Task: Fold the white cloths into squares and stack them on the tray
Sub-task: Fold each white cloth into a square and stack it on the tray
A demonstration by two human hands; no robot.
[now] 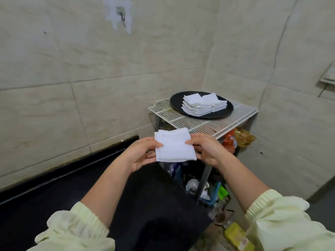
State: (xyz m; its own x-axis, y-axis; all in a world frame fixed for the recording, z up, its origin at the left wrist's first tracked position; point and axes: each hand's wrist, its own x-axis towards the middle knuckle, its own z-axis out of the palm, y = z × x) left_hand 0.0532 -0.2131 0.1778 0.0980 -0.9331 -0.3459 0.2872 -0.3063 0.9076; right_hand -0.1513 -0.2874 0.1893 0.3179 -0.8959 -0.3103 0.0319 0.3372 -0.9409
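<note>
A white cloth (174, 146), folded into a rough square, hangs in the air between my hands at the middle of the view. My left hand (143, 153) pinches its left edge, thumb on top and fingers beneath. Its right edge is pinched the same way by my right hand (204, 148). Beyond them a round black tray (224, 113) rests on a white wire rack (190, 124). On the tray lie two side-by-side stacks of folded white cloths (203, 105).
Tiled walls meet in a corner behind the rack. Under the rack sit bottles, bags and a blue basket (213, 194). A dark cloth (145, 205) covers my lap, and a black ledge (72, 169) runs along the left wall. A yellow packet (235, 236) lies on the floor.
</note>
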